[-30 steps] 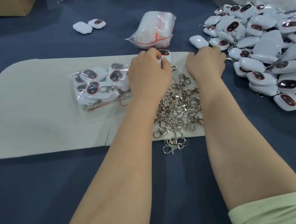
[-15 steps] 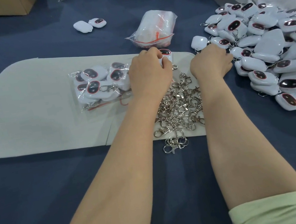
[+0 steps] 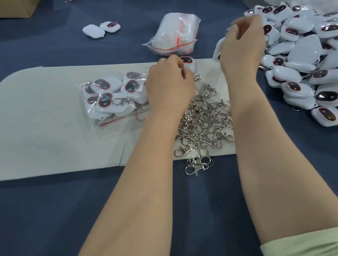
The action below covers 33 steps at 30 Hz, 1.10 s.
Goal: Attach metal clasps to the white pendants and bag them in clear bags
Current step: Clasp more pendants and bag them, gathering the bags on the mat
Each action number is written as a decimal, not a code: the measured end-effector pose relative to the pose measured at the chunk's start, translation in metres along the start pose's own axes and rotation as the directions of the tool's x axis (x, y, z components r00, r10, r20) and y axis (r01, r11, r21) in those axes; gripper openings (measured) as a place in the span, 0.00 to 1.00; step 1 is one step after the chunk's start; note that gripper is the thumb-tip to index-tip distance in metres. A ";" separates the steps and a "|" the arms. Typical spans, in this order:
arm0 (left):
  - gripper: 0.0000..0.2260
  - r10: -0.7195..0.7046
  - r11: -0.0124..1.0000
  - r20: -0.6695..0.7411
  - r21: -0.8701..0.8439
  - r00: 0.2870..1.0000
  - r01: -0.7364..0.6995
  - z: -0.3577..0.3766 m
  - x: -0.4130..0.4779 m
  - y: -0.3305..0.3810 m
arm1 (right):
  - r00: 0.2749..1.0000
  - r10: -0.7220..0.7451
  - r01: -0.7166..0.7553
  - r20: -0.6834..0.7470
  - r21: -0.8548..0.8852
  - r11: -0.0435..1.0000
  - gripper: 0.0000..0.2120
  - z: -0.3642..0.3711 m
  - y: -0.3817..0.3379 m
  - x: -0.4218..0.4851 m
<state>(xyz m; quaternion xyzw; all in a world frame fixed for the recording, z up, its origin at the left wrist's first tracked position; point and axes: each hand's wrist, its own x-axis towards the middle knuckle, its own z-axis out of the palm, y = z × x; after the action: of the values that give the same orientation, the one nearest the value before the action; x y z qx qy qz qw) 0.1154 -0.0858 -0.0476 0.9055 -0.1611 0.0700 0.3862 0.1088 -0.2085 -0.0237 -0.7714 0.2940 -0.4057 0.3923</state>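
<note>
Left hand (image 3: 169, 86): fingers pinch white pendant (image 3: 187, 61) just beyond clasp pile (image 3: 204, 120). Right hand (image 3: 241, 49) over pendant heap (image 3: 307, 59): fingers curled, blurred, cannot tell if holding anything

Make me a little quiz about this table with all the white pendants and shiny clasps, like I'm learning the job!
1. True or false: the left hand holds a white pendant.
2. The pile of loose pendants lies: A) on the person's right, B) on the floor, C) in a bucket.
3. Fill in: the metal clasps lie heaped mostly on the beige ___.
Key: 1 true; 2 A; 3 mat.
</note>
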 end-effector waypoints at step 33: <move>0.14 0.006 1.000 -0.008 -0.005 1.000 -0.006 0.000 0.001 -0.001 | 0.767 0.065 -0.558 0.639 0.612 0.561 0.06 0.019 -0.018 -0.024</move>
<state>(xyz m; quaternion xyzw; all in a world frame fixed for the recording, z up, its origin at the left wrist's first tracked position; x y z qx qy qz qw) 0.1172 -0.0848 -0.0479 0.9037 -0.1626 0.0747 0.3889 0.1157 -0.1740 -0.0251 -0.5373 0.1027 -0.1714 0.8194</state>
